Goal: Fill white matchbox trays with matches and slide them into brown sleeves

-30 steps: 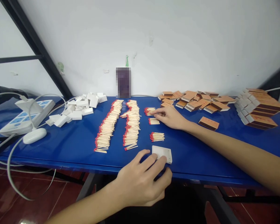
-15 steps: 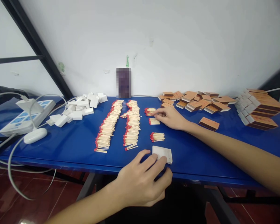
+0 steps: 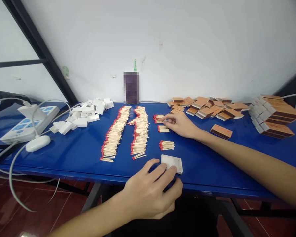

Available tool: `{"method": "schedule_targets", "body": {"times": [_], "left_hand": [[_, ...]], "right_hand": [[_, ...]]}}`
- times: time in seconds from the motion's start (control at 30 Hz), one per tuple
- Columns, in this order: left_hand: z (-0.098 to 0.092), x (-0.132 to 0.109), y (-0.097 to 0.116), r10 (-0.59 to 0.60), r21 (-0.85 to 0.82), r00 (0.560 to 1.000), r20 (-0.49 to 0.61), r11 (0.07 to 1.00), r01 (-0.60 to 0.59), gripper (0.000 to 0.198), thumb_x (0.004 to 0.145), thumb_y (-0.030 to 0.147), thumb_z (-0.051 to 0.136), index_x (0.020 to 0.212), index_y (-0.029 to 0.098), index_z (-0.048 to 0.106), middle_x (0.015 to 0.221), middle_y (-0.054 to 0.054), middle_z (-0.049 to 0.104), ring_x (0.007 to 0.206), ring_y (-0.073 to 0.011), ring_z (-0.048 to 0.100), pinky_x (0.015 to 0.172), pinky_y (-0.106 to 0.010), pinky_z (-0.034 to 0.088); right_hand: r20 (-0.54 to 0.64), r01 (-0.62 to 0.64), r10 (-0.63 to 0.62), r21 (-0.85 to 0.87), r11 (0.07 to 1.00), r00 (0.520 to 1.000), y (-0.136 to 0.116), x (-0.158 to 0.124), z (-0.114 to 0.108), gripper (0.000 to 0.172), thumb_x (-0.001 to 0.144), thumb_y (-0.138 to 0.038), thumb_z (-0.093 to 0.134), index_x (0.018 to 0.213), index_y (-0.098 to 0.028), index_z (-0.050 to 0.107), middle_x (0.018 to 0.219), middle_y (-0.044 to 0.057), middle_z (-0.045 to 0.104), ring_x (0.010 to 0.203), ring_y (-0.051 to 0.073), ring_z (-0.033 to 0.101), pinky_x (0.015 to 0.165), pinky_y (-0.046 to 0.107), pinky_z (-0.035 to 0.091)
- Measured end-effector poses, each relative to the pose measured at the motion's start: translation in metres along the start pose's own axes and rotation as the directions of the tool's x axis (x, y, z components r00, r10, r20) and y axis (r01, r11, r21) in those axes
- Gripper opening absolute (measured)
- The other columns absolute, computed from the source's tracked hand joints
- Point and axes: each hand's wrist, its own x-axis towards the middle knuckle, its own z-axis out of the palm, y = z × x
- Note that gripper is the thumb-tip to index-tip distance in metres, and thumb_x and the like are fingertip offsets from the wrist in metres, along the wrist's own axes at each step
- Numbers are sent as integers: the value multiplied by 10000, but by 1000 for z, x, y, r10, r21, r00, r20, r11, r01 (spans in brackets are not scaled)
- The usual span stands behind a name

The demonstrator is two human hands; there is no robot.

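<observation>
My left hand [image 3: 154,189] rests at the table's front edge with its fingers apart. Its fingertips reach over the near side of a white matchbox tray [image 3: 175,161], which lies open side up and looks unfilled. Farther back, my right hand [image 3: 181,124] pinches thumb and forefinger at the stick ends of a small group of red-tipped matches [image 3: 158,118]. Just in front of that group lies a smaller group of matches [image 3: 163,128], and nearer to me is a neat small heap of matches [image 3: 167,144]. Two long rows of matches [image 3: 115,133] run front to back on the left.
White trays [image 3: 82,115] lie piled at the back left, beside a power strip [image 3: 31,123] with cables. Orange matchbox sleeves [image 3: 207,107] are heaped at the back right. Filled-looking matchboxes [image 3: 276,115] stand stacked far right, with one orange box [image 3: 221,131] lying alone.
Hardly anything differs. Both hands keep their places, and the view has shifted very slightly.
</observation>
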Motion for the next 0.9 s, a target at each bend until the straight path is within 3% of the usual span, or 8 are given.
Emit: {"method": "schedule_targets", "body": {"times": [0.4,0.9], "left_hand": [[-1,0,0,3,4,1000,-7,1000,-3,258,900,271,543,1090,141,659,1155,-110,654,1008,-247,606,927,-420,471],[-1,1,1,-2,8,1000,-2,1000,2,259,894,267,548,1091,143,660,1154,-109,653,1012,-247,602,934,-421,465]], "right_hand": [[-16,-66,65,-52,996,998,-5,2,-1,173,795,-252,588,838,-147,719,576,0,591,550,148,530,559,270,366],[70,-4,5,-9,1000,998,0,4,-4,176,814,-301,560,792,-158,661,545,-12,559,509,136,474,533,268,337]]}}
